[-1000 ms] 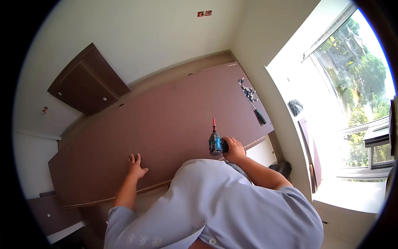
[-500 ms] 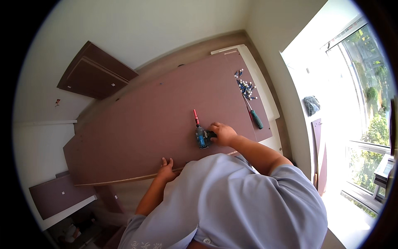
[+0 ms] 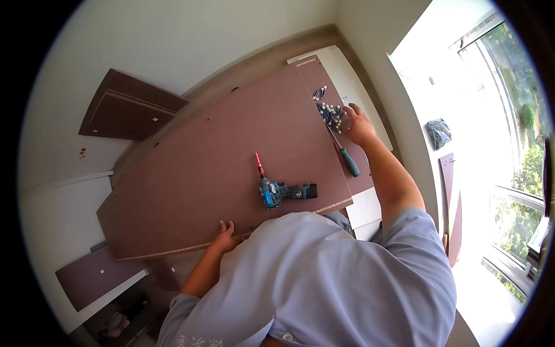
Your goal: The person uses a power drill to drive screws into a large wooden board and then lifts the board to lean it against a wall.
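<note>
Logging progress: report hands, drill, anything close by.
Left hand on brown panel, near edge. Right hand at fastener pile. Drill lying unheld. Screwdriver beside pile.

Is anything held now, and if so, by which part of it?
The left grip rests on the brown panel near its edge, holding nothing visible. The right grip is at the blue-white fittings; whether it holds one cannot be told.

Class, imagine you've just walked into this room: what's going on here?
A person leans over a large brown panel, left hand at its near edge. The right hand is beside a pile of small fasteners toward the right end; whether it holds one is unclear. A screwdriver lies by the pile, and a blue power driver lies on the panel with no hand on it.
</note>
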`<action>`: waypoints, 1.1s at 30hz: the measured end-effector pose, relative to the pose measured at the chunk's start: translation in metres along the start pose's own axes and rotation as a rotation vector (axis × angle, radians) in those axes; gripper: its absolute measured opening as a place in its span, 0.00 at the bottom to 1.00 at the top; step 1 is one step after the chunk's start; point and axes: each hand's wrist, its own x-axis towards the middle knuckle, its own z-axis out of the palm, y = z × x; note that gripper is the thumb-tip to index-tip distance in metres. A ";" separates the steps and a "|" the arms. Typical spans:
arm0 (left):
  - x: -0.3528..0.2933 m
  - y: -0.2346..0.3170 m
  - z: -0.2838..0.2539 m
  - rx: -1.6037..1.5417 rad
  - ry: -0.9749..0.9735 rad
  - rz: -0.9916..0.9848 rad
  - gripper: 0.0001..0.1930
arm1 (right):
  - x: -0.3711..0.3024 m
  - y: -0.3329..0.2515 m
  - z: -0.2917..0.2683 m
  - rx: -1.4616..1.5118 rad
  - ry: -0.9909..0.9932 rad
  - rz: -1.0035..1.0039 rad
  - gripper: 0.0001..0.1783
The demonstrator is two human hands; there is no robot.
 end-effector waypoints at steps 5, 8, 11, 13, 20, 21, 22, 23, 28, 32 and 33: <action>-0.001 0.023 -0.007 -0.005 0.009 -0.035 0.59 | 0.005 -0.016 -0.001 -0.022 -0.139 -0.008 0.51; 0.010 0.015 -0.003 -0.020 0.042 -0.022 0.55 | 0.016 -0.006 0.011 0.021 -0.120 -0.069 0.51; 0.019 0.021 -0.004 0.022 0.059 -0.041 0.52 | 0.026 -0.006 0.010 -0.016 -0.150 -0.079 0.49; 0.025 0.017 -0.002 0.037 0.074 -0.023 0.52 | 0.032 -0.009 0.008 -0.033 -0.196 -0.123 0.47; 0.018 0.027 -0.004 0.049 0.052 -0.055 0.51 | 0.046 -0.010 0.012 0.005 -0.203 -0.097 0.42; 0.018 0.025 -0.003 0.046 0.060 -0.050 0.51 | 0.045 -0.009 0.014 0.023 -0.178 -0.100 0.41; 0.018 0.023 -0.002 0.042 0.069 -0.046 0.51 | 0.044 -0.009 0.015 0.040 -0.155 -0.104 0.40; 0.018 0.022 -0.001 0.037 0.077 -0.041 0.51 | 0.043 -0.009 0.017 0.057 -0.131 -0.108 0.40; 0.015 0.031 -0.008 0.036 0.051 -0.024 0.50 | 0.036 -0.026 0.016 0.030 -0.075 -0.007 0.35; 0.006 0.039 -0.004 0.029 0.115 -0.082 0.50 | 0.036 -0.031 0.015 0.088 -0.081 -0.015 0.34; 0.008 0.036 -0.007 0.034 0.131 -0.064 0.50 | 0.041 -0.032 0.013 0.081 -0.063 -0.007 0.34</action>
